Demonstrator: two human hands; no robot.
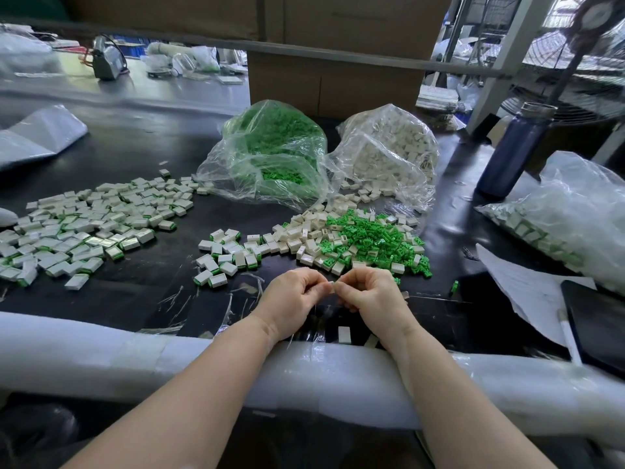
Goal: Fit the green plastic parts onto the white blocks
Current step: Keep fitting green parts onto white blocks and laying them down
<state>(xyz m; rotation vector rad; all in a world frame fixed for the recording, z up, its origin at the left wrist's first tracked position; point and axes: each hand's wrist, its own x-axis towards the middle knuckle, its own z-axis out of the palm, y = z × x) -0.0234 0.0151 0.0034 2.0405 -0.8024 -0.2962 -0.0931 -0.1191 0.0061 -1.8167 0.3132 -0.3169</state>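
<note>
Finished blocks are spread well off to the left of the hands. Left hand and right hand are curled, fingertips together, pinching a small white block between them. Loose green parts are piled just beyond the right hand.

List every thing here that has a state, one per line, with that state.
left hand: fingers curled, pinching a small white piece
right hand: fingers curled, pinching the same piece
white piece: held between both hands, mostly hidden
green parts bag: open, lying on its side
white blocks bag: open, blocks spilling out
blue bottle: upright, capped
assembled pile: spread loose on the table
</note>
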